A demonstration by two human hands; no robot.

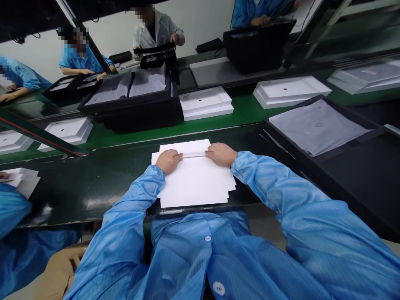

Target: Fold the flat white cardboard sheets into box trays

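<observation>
A flat white cardboard sheet (195, 183) with notched edges lies on the dark green bench in front of me. Across its far part runs a raised fold (193, 155). My left hand (169, 161) grips the left end of this fold, its fingers closed and thumb pointing inward. At the right end my right hand (221, 154) pinches the fold in the same way. Both palms rest low over the sheet, and the undersides of the fingers are hidden.
Beyond the bench, a green conveyor belt (242, 109) carries several white boxes (206, 100). Black trays (131, 104) with grey wrapped sheets stand on the far side, and another black tray (340, 166) is at my right. Several co-workers are around; a blue sleeve (12, 208) shows at left.
</observation>
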